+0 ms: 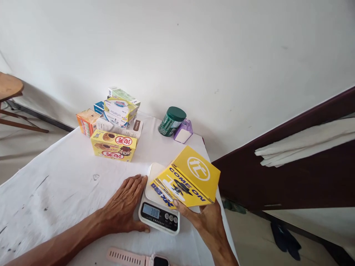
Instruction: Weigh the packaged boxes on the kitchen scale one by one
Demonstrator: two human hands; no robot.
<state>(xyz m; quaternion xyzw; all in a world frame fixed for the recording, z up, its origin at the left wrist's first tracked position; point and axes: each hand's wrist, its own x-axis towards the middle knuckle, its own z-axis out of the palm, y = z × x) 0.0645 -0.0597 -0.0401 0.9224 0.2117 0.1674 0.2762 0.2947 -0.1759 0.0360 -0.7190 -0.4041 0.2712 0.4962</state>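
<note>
My right hand (209, 225) grips a yellow box (194, 173) from below, thumb on its front face. The box, printed "COME ON", is tilted over the right part of a white kitchen scale (148, 192). Whether its lower corner touches the weighing plate I cannot tell. On the scale's display (151, 211) the digits look like 388. My left hand (124, 205) lies flat on the cloth with fingers stretched out, against the scale's left side. Below the scale, a pink-strapped smartwatch (161, 261) is partly cut off by the frame's edge.
Several cartons stand at the back left, with a yellow snack box (113, 146) in front. A green-lidded canister (172, 122) and a purple carton (183, 132) are near the wall. The white tablecloth (69, 177) has dark marks. Beyond the right edge lie dark shoes (285, 240).
</note>
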